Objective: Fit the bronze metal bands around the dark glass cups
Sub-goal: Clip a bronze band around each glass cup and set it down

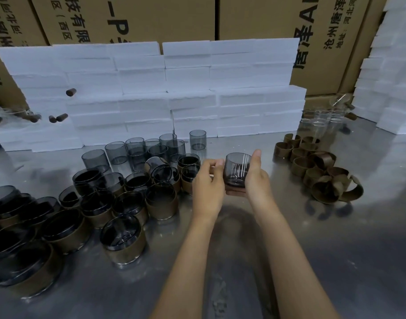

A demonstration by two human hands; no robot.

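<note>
Both hands hold one dark glass cup [237,170] at frame centre: right hand [255,178] cradles it, left hand [208,180] fingers pinch its side. Keep it steady, then take a bronze band [324,192] from the right-hand pile.

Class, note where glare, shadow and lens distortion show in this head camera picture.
Head view: white glare streaks cross the dark glass cup in the right hand; the arms' shadow darkens the steel table; wide-angle distortion stretches the banded cups at lower left.
</note>
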